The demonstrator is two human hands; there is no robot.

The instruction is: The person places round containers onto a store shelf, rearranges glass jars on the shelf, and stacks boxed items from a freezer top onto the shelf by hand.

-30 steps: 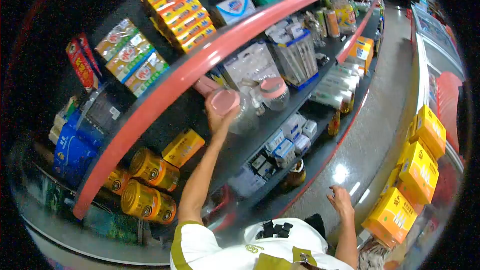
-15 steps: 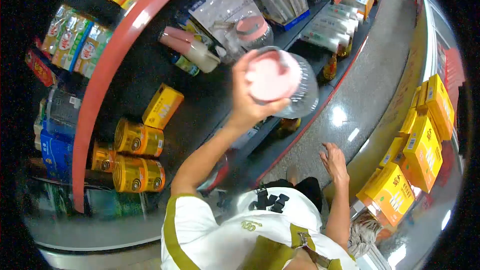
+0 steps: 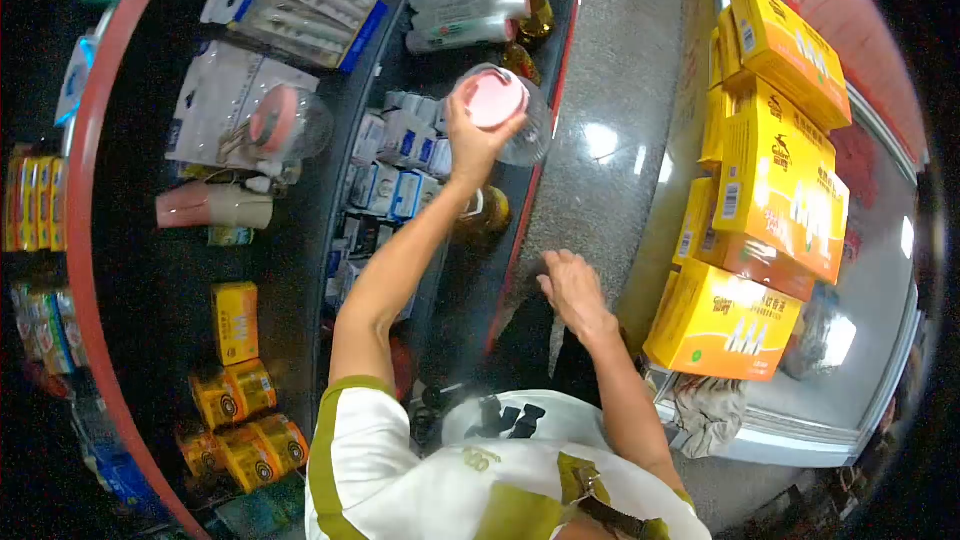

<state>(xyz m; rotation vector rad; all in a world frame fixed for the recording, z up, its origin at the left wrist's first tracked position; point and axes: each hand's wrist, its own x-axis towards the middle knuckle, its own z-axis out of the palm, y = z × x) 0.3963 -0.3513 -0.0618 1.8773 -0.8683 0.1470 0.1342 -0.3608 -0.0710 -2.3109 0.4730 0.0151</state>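
Over the edge of the lower shelf, my left hand grips a clear plastic jar by its pink lid, the lid turned up toward me. Another clear jar with a pink lid lies on the upper shelf, against a clear pouch. Beside it rest the pink-and-cream cups. My right hand hangs over the aisle floor, fingers loosely extended, touching nothing.
White bottles and small boxed goods line the lower shelf. Yellow cartons are stacked on a glass-topped case at right. Yellow tins stand at lower left. A grey floor aisle runs between.
The view has swung to the right. My left hand has carried the jar away from the shelved one, toward the aisle-side shelf edge. My right hand stays free.
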